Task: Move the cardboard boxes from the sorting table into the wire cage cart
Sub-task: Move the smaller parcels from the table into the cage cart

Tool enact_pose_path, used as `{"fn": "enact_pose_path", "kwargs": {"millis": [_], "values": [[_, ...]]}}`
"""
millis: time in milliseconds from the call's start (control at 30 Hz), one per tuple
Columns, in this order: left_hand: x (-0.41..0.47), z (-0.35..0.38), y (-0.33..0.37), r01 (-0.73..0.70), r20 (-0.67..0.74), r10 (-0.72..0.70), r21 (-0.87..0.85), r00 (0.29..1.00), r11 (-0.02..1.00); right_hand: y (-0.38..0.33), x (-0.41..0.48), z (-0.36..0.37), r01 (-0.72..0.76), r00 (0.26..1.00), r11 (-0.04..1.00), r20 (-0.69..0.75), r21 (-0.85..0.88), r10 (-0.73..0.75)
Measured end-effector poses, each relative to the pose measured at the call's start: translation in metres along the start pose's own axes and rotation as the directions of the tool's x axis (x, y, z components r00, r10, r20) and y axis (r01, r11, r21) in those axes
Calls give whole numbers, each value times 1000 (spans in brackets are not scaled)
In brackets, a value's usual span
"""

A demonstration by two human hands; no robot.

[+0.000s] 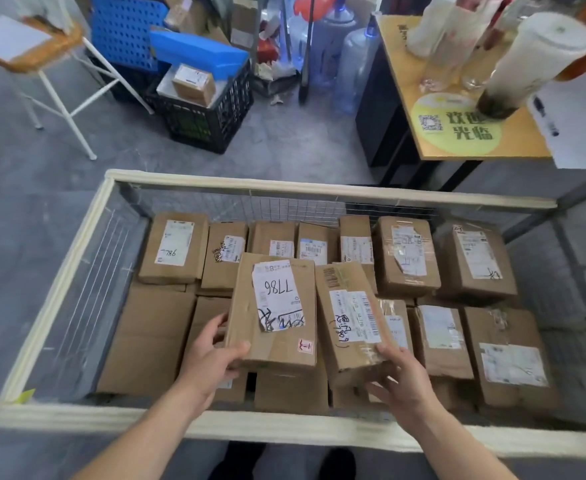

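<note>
We log the wire cage cart (215, 183) well stocked. Our left hand (212, 355) pinches the 7786 box (274, 313) atop the pile. Our right hand (398, 375), fingers spread, touches the neighbouring box (350, 317). Sorting table unseen.

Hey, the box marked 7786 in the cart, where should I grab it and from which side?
Take the 7786 box by its near short end, from your side of the cart. It lies on top of other boxes, running away from you, with another box close along its right, so the near edge looks freest. The left hand grips that near-left corner, thumb on top.
</note>
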State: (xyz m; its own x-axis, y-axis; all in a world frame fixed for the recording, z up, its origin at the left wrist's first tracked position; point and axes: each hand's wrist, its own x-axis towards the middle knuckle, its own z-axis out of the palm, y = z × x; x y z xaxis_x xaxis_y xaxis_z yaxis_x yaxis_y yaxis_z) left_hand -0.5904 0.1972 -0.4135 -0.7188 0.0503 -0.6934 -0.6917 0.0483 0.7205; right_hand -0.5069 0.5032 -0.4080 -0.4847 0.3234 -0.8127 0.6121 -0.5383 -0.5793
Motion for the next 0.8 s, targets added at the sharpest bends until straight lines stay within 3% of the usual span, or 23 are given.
{"fn": "enact_pose_path", "kwargs": {"millis": [567, 800], "values": [[9, -31, -18, 110, -49, -110, -6, 993, 994, 24, 6, 13, -29, 973, 977, 218, -210, 76], [17, -42, -24, 176, -36, -174, 84, 984, 981, 22, 13, 15, -60, 953, 939, 260, -338, 154]]}}
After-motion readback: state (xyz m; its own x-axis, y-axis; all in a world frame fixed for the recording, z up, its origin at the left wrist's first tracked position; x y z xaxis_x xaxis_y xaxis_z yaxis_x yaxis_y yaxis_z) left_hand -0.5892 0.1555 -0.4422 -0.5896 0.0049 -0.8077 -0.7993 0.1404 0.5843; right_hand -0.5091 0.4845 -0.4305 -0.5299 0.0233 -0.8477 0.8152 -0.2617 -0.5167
